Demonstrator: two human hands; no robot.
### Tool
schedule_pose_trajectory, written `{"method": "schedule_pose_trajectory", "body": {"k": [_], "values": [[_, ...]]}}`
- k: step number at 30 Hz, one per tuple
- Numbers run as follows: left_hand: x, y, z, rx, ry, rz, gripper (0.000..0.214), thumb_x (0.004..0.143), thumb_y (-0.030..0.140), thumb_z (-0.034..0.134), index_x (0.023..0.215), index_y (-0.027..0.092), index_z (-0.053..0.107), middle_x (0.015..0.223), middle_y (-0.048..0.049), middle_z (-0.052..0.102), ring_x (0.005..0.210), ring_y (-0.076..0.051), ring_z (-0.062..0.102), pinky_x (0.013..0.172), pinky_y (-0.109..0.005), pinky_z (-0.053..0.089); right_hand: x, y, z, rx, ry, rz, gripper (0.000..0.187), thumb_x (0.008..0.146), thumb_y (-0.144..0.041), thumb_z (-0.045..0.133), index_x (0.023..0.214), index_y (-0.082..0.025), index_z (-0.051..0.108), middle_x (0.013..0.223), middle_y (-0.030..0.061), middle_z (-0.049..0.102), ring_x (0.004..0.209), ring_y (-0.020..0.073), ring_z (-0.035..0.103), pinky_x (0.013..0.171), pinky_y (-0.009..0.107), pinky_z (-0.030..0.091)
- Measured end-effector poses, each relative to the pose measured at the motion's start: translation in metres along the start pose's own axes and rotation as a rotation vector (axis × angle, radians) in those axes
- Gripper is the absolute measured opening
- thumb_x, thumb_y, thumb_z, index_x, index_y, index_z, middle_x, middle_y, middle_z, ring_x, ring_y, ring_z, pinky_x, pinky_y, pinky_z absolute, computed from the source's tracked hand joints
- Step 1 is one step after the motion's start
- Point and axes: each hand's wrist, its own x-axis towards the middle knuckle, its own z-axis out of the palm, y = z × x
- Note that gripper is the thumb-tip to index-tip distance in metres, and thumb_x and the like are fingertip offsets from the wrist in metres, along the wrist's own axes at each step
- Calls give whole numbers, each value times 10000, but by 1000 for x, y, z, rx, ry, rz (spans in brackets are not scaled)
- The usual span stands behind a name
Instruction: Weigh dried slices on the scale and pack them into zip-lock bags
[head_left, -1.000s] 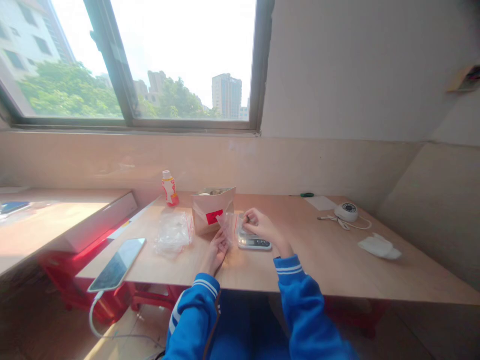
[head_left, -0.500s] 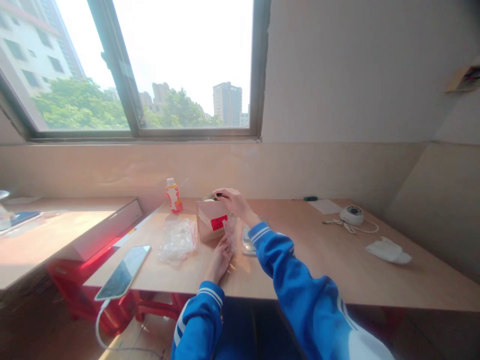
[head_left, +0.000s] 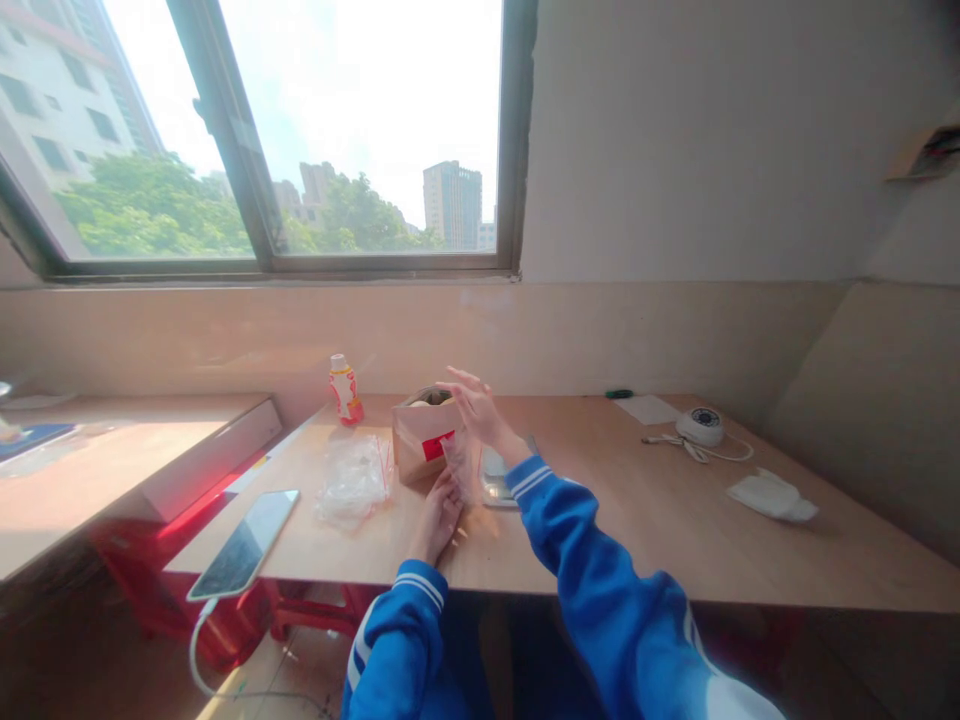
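Observation:
An open-topped cardboard box [head_left: 411, 452] with a red label stands in front of me, and some contents show at its opening, too small to name. My right hand [head_left: 480, 412] hovers by the box's upper right corner, fingers apart and holding nothing. Low at the box's right front, my left hand [head_left: 441, 512] pinches a clear plastic bag [head_left: 460, 468] that stands upright. Behind my right wrist lies a flat silvery object [head_left: 498, 490], partly hidden by the sleeve. Left of the box is a pile of clear zip bags [head_left: 355, 482].
A drink bottle [head_left: 346, 392] stands at the back left. A phone [head_left: 246, 545] with a cable lies at the left edge. On the right are a white dome camera [head_left: 700, 428], a crumpled white wrapper [head_left: 772, 496], a paper sheet [head_left: 649, 409] and a green-handled tool [head_left: 619, 394].
The small dark item in my right hand is gone from its fingers, which have spread and moved slightly right and up from the box opening. My left hand stays with the bag.

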Motion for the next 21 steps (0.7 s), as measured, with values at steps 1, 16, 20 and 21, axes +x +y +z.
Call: {"method": "schedule_pose_trajectory", "body": {"k": [1, 16, 20, 21], "values": [[0, 0, 0, 2, 7, 5, 307, 746, 88, 564, 1032, 193, 601, 1010, -49, 665, 932, -147, 624, 867, -273, 467, -6, 4, -6, 19, 63, 18, 449, 974, -366, 198, 1166, -274, 593, 1341, 15, 485, 1257, 172, 378, 1059, 379, 240], [4, 6, -1, 55, 124, 51, 145, 806, 187, 484, 837, 180, 625, 610, -10, 609, 654, -163, 621, 689, -289, 503, -196, 142, -32, -121, 250, 587, 288, 787, -221, 369, 877, -174, 639, 948, 101, 606, 968, 231, 532, 880, 381, 421], [-5, 9, 9, 122, 108, 74, 190, 836, 209, 467, 867, 166, 650, 621, -19, 611, 690, -181, 618, 697, -308, 500, -197, 142, -33, -101, 225, 625, 289, 773, -207, 368, 859, -164, 641, 941, 108, 603, 964, 240, 533, 887, 396, 424], [-8, 10, 11, 145, 101, 86, 197, 847, 229, 470, 877, 160, 652, 649, -26, 619, 719, -188, 617, 706, -314, 500, -197, 143, -33, -92, 225, 638, 290, 775, -207, 367, 860, -161, 640, 943, 110, 602, 962, 240, 536, 884, 396, 427]]}}
